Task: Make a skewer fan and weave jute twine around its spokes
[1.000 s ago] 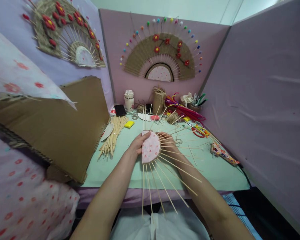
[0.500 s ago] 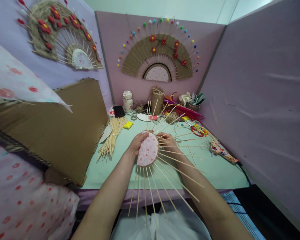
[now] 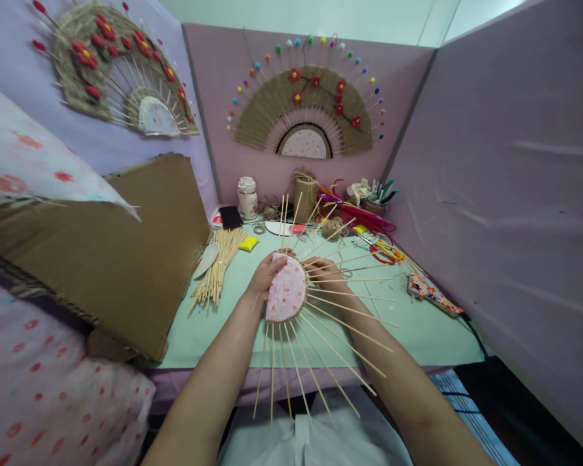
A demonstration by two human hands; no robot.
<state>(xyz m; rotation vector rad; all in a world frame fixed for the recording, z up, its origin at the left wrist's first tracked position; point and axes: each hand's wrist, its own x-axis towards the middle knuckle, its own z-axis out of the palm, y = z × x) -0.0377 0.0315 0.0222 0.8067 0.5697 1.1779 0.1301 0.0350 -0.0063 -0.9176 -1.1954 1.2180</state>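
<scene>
I hold a half-made fan [image 3: 286, 294] above the green table: a pink dotted half-disc with thin wooden sticks [image 3: 342, 330] fanning out from it. My left hand [image 3: 261, 277] grips the disc's left edge, fingers curled round it. My right hand [image 3: 326, 272] holds the disc's right side behind the sticks, its fingers closed. The long sticks point toward me and to the right.
A bundle of loose sticks [image 3: 218, 265] and a yellow block [image 3: 249, 243] lie left of my hands. A large cardboard sheet [image 3: 107, 246] leans at left. A jar [image 3: 247, 197], twine spool [image 3: 306, 190], scissors [image 3: 386, 251] and a patterned piece [image 3: 432, 294] crowd the back and right. Finished fans [image 3: 306, 110] hang on the walls.
The fan has turned a little in my hands, so the sticks spread more toward me and lower. Both hands keep their hold.
</scene>
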